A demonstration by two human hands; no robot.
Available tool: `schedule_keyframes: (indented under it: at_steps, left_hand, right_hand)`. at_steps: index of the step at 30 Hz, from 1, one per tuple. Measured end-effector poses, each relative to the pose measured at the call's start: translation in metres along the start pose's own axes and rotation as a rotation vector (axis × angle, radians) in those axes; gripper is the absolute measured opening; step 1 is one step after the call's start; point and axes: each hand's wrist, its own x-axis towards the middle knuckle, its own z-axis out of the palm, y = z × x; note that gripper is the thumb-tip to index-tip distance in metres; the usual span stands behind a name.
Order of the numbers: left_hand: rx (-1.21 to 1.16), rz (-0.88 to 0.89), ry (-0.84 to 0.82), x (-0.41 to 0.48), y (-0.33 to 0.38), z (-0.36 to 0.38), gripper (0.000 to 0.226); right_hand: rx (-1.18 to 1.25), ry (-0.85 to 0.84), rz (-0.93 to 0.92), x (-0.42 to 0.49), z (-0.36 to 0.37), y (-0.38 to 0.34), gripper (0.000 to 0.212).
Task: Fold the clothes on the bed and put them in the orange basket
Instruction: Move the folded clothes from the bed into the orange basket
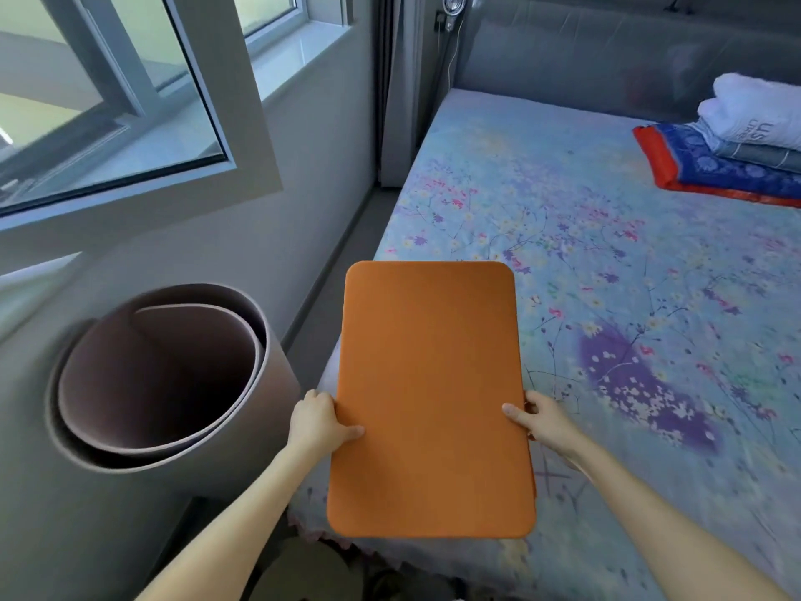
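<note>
My left hand point(321, 420) and right hand point(544, 420) grip the orange basket point(431, 396) by its side edges, fingers point(318, 401) curled round, thumbs on top, above the bed's point(607, 297) near corner. Folded clothes point(745, 136) sit stacked at the bed's far end.

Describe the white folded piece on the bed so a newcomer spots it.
On the floral bed, look far right, near the grey headboard, for a folded stack. The white piece tops it: the only white one, printed with lettering, above a blue layer and a red layer.
</note>
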Motion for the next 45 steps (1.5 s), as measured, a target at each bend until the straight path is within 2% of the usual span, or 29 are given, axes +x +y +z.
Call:
schedule_keyframes:
  at_steps: [4,7,12,15,21,25,30,35,40,43,45]
  left_hand:
    - [-0.101,-0.056,-0.112,0.011,0.004,0.011,0.042]
    - [-0.186,-0.079,-0.107,0.019,0.004,0.017,0.04]
    - [-0.115,-0.056,-0.072,0.026,0.008,0.021,0.044]
    - [-0.085,-0.046,-0.062,0.029,0.009,0.021,0.048]
    - [-0.091,-0.028,-0.007,0.025,0.01,0.025,0.044]
    - [-0.086,0.01,0.017,0.02,0.017,0.029,0.042]
    - [-0.087,-0.017,-0.018,0.026,0.012,0.024,0.046]
    - [-0.314,-0.102,-0.059,0.025,0.002,0.022,0.052]
    - [-0.565,-0.212,-0.167,0.041,0.009,0.015,0.051]
    - [-0.769,-0.244,-0.055,0.068,0.022,0.004,0.045]
    - [-0.81,-0.253,0.046,0.094,0.036,-0.004,0.047]
  right_hand:
    - [-0.173,0.087,0.005,0.015,0.004,0.013,0.029]
    - [-0.23,0.157,-0.004,0.023,0.008,0.019,0.03]
    - [-0.174,0.248,-0.05,0.023,0.007,0.019,0.025]
    - [-0.121,0.247,-0.063,0.02,0.006,0.015,0.019]
    - [-0.147,0.281,-0.073,0.026,0.006,0.021,0.035]
    - [-0.071,0.32,-0.029,0.015,0.012,0.031,0.027]
    - [-0.067,0.278,-0.016,0.025,0.012,0.024,0.026]
    - [-0.099,0.27,-0.015,0.04,0.019,0.02,0.029]
    - [-0.109,0.201,0.032,0.062,0.011,0.007,0.049]
    - [-0.095,0.196,0.033,0.09,0.006,-0.014,0.042]
    - [-0.09,0.204,0.021,0.114,0.003,-0.029,0.034]
